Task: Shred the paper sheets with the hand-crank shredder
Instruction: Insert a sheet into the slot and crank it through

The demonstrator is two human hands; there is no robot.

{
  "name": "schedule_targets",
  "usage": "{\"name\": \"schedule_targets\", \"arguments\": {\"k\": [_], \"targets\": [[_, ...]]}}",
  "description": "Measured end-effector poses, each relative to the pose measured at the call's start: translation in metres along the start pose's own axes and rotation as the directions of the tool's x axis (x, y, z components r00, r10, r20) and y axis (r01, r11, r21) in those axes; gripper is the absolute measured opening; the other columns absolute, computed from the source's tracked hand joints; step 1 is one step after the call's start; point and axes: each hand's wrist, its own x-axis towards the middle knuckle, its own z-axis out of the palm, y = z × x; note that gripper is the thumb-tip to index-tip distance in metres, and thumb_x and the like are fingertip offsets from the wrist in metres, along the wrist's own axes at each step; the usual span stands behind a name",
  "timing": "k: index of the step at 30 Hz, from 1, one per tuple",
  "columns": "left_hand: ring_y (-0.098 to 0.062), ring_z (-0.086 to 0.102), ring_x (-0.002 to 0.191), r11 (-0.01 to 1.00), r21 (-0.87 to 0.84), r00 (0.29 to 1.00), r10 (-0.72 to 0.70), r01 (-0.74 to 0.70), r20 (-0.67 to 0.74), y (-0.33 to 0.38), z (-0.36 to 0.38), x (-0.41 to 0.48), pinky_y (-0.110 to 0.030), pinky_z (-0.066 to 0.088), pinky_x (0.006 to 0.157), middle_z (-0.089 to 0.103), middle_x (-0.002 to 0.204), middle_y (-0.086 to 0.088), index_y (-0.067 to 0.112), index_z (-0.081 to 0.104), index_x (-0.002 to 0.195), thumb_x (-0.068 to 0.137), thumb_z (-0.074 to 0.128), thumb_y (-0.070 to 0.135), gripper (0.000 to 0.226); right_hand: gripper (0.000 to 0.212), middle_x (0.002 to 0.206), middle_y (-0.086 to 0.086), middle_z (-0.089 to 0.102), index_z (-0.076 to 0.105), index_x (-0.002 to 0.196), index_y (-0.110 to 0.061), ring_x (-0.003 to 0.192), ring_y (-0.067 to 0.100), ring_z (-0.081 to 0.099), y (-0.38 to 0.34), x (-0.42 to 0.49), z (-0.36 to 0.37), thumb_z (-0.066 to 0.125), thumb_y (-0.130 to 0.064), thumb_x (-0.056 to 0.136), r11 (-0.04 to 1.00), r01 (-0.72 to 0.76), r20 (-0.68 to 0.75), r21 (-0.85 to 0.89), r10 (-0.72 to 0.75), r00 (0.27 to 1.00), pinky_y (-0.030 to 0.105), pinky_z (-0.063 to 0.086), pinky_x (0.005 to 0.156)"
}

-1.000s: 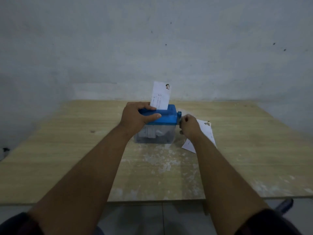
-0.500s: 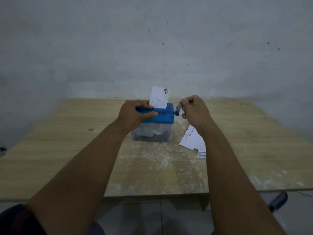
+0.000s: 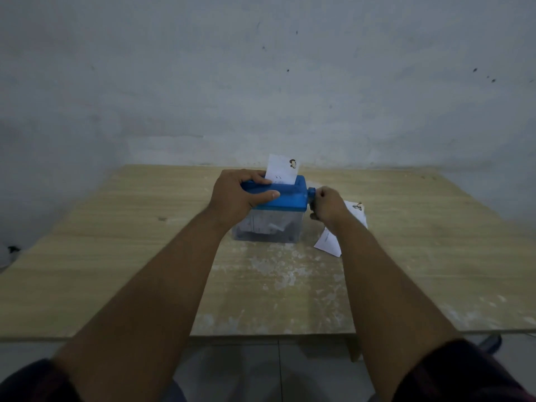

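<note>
Two hands are counted, left hand [image 3: 237,195] and right hand [image 3: 327,207], with one shredder [image 3: 287,198] on one table [image 3: 116,271]. Loose sheets [image 3: 327,245] lie just right of the shredder, partly hidden by the right forearm, so their number cannot be told. The shredder is seen mid-table: a clear bin [image 3: 269,227] with shreds inside, topped by a blue lid [image 3: 290,192]. The lid's left end is gripped by the left hand, thumb laid along the front. The crank [image 3: 311,192] on the shredder's right side is held in the right hand's curled fingers. One sheet [image 3: 281,169] stands upright in the slot.
</note>
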Motion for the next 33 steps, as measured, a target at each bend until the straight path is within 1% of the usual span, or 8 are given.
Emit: {"name": "schedule_targets", "arguments": {"k": [3,7,11,14,23,27,30,33], "targets": [[0.002,0.073,0.101,1.000,-0.005,1.000,0.017,-0.017,-0.016,0.000,0.002,-0.002,-0.018,0.061,0.082,0.077,0.117,0.001,0.006,0.083,0.099,0.073,0.097,0.017,0.032,0.020,0.089,0.014,0.061,0.059,0.099,-0.008,0.074,0.023,0.054,0.022,-0.020,0.005,0.044,-0.016,0.108,0.999,-0.031,-0.031,0.025,0.032,0.999,0.037,0.053,0.066],[-0.001,0.074,0.102,1.000,-0.019,1.000,0.016,-0.016,-0.019,0.000,0.001,-0.002,-0.022,0.062,0.084,0.077,0.119,-0.001,0.005,0.083,0.099,0.072,0.097,0.018,0.033,0.028,0.098,0.010,0.068,0.061,0.102,-0.011,0.088,0.025,0.065,0.030,-0.053,0.005,0.047,-0.034,0.108,0.999,0.015,-0.141,-0.041,-0.020,0.990,0.047,0.060,0.084],[0.003,0.072,0.103,1.000,0.001,0.999,0.023,-0.023,-0.026,-0.002,0.001,-0.001,-0.017,0.060,0.086,0.076,0.119,0.002,0.008,0.084,0.099,0.072,0.097,0.021,0.033,0.023,0.083,0.006,0.063,0.057,0.089,-0.015,0.070,0.018,0.055,0.006,-0.085,-0.006,0.053,-0.032,0.105,0.990,0.106,-0.195,0.093,-0.086,0.977,0.040,0.052,0.068],[0.006,0.070,0.102,0.999,0.023,0.999,0.037,-0.037,-0.019,-0.002,0.000,0.000,-0.014,0.058,0.086,0.076,0.119,0.002,0.012,0.084,0.098,0.073,0.097,0.023,0.030,0.014,0.086,-0.001,0.065,0.061,0.102,-0.011,0.070,0.012,0.053,-0.031,-0.092,-0.020,0.051,-0.020,0.106,0.969,0.179,-0.183,0.170,-0.147,0.972,0.030,0.048,0.061],[0.013,0.068,0.102,0.997,0.036,0.997,0.071,-0.070,-0.007,-0.002,-0.002,-0.002,-0.010,0.056,0.085,0.076,0.119,0.000,0.009,0.084,0.100,0.076,0.096,0.023,0.030,0.030,0.074,0.002,0.066,0.061,0.101,-0.001,0.063,0.014,0.056,-0.070,-0.027,-0.019,0.050,-0.028,0.111,0.969,0.240,-0.161,0.064,-0.227,0.961,0.033,0.050,0.060],[0.011,0.068,0.102,0.996,0.032,0.997,0.081,-0.081,-0.014,-0.004,-0.001,-0.002,-0.010,0.055,0.085,0.076,0.115,0.003,0.010,0.084,0.099,0.076,0.096,0.022,0.029,0.022,0.082,0.008,0.066,0.056,0.092,-0.010,0.066,0.018,0.056,-0.044,-0.003,-0.011,0.057,-0.026,0.107,0.989,0.143,-0.148,-0.023,-0.145,0.978,0.041,0.056,0.064],[0.002,0.071,0.104,0.998,0.015,0.997,0.069,-0.069,-0.026,-0.006,0.000,-0.001,-0.017,0.059,0.088,0.077,0.115,0.003,0.012,0.084,0.097,0.073,0.098,0.024,0.030,0.022,0.089,0.016,0.061,0.057,0.095,-0.008,0.066,0.021,0.052,-0.012,-0.004,-0.003,0.053,-0.025,0.109,1.000,-0.011,-0.068,0.016,0.012,0.998,0.035,0.052,0.057],[-0.002,0.072,0.104,0.998,-0.001,0.997,0.062,-0.062,-0.034,-0.008,0.002,-0.001,-0.020,0.061,0.087,0.077,0.117,0.000,0.011,0.084,0.097,0.072,0.098,0.024,0.031,0.025,0.093,0.014,0.064,0.061,0.105,-0.007,0.074,0.023,0.057,0.014,-0.017,0.007,0.046,-0.027,0.110,0.998,-0.061,-0.117,-0.007,0.060,0.991,0.044,0.061,0.071]]}}
